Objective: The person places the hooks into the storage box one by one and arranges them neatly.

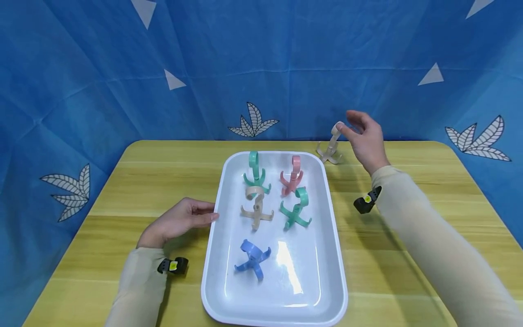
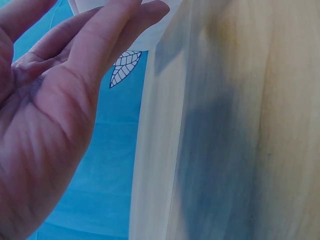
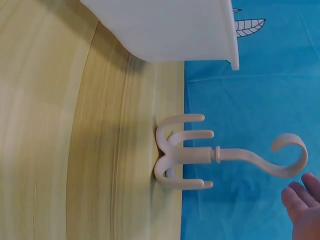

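Observation:
A beige rotating hook hanger (image 1: 329, 144) with a curled top and several prongs stands upright on the table, just beyond the white tray's (image 1: 338, 272) far right corner. My right hand (image 1: 367, 138) is beside its curl, fingers loosely bent. In the right wrist view, a small gap shows between the fingertips (image 3: 295, 202) and the hook. At the tray's left rim, my left hand (image 1: 180, 222) touches the edge with its thumb tip, its fingers (image 2: 107, 42) extended along the outer wall. Inside the tray stand two green hangers (image 1: 296, 213), a pink one (image 1: 292, 179) and another beige one (image 1: 257, 211).
A blue hanger (image 1: 253, 259) sits in the near left part of the tray. Under everything is a wood-grain table (image 1: 163, 177). A blue cloth backdrop (image 1: 261, 54) with leaf and triangle prints rises behind its far edge.

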`<control>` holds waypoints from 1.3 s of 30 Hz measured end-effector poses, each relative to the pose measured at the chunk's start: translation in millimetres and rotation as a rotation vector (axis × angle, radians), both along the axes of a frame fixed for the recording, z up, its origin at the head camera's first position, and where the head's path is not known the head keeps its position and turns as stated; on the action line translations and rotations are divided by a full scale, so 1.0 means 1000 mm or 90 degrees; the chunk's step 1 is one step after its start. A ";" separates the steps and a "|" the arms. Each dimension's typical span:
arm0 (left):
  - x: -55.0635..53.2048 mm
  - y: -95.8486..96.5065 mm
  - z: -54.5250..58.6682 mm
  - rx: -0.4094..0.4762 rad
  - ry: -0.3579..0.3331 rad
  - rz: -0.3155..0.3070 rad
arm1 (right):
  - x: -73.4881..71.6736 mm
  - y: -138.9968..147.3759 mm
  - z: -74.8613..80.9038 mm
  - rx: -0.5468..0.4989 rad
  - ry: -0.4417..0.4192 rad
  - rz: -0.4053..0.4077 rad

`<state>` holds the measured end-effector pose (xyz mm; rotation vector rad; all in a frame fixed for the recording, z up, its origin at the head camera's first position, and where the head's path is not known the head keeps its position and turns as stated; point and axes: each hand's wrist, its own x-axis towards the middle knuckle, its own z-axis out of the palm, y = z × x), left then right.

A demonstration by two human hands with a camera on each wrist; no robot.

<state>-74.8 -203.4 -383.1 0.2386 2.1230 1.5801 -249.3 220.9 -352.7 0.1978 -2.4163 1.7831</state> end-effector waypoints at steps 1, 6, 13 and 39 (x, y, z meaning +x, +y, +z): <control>0.000 0.000 0.000 -0.001 -0.001 0.000 | 0.000 -0.002 0.000 0.001 -0.003 0.000; 0.001 0.000 0.000 -0.005 0.000 0.002 | -0.001 -0.008 0.000 0.029 -0.034 -0.007; 0.001 -0.001 0.000 0.000 0.000 0.003 | -0.002 -0.010 -0.004 0.054 -0.065 -0.009; -0.001 0.001 -0.004 -0.021 0.003 0.014 | -0.003 -0.004 -0.009 0.098 -0.022 -0.026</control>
